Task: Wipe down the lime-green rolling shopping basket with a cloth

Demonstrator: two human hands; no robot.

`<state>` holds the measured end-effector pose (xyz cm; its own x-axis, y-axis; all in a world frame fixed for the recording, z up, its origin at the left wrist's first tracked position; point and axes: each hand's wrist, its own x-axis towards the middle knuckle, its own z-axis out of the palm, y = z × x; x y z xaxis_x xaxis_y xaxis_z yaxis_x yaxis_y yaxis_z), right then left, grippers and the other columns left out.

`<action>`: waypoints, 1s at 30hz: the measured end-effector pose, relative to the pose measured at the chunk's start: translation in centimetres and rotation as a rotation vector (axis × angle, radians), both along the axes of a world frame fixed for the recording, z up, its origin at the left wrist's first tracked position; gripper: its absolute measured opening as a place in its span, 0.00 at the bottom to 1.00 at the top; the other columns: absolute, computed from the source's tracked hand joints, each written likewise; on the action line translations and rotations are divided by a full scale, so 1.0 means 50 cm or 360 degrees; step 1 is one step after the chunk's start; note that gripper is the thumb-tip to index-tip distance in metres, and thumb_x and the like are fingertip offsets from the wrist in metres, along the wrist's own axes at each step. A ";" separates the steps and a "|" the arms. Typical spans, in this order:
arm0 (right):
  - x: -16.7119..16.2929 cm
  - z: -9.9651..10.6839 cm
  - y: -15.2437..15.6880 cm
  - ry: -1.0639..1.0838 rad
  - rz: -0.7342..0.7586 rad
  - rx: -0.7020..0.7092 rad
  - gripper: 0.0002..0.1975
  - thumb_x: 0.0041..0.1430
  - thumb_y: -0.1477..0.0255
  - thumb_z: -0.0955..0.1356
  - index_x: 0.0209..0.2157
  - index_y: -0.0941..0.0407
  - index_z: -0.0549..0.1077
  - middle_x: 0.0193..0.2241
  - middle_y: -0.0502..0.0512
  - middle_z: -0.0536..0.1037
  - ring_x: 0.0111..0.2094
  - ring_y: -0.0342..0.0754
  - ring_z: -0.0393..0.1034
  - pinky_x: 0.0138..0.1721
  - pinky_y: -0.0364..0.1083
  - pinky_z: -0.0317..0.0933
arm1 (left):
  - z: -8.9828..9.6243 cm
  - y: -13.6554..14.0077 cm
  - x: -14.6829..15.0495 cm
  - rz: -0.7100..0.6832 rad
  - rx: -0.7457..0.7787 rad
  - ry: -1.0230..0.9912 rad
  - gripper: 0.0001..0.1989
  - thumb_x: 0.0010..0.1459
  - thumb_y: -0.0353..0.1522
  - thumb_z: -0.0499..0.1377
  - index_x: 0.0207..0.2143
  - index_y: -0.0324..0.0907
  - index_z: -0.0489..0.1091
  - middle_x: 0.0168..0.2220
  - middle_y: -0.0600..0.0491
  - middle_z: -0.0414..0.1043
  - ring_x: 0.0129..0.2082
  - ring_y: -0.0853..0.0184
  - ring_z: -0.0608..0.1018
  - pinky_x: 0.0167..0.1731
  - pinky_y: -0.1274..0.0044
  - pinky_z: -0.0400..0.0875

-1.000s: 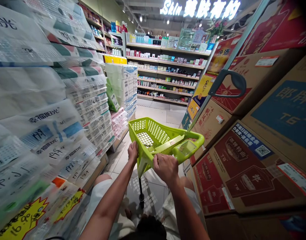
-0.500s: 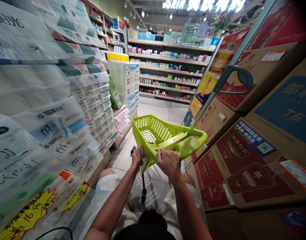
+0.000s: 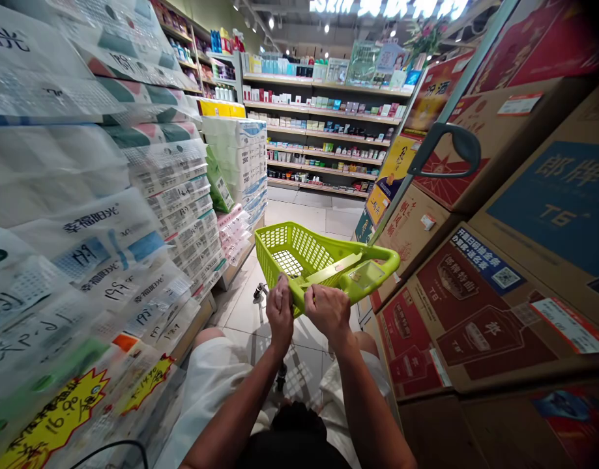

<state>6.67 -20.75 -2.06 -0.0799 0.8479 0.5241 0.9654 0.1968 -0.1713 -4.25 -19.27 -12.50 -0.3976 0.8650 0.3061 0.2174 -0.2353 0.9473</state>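
Right hand (image 3: pixel 327 309) clasping basket (image 3: pixel 339 253), left hand (image 3: pixel 279 307) (probably touching)

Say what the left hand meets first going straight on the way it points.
Most likely the green basket; the left hand seems right up against it, though depth is unclear.

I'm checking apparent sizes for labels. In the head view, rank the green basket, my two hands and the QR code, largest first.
1. Green basket
2. Right hand and left hand: too alike to rank
3. QR code
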 end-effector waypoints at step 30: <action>0.156 0.001 0.008 -0.0317 0.0054 0.0068 0.10 0.64 0.73 0.63 0.33 0.57 0.76 0.32 0.55 0.80 0.34 0.48 0.70 0.41 0.47 0.52 | 0.017 0.182 -0.081 -0.0357 -0.0160 0.1008 0.15 0.66 0.44 0.55 0.49 0.54 0.78 0.49 0.49 0.66 0.38 0.64 0.77 0.38 0.74 0.70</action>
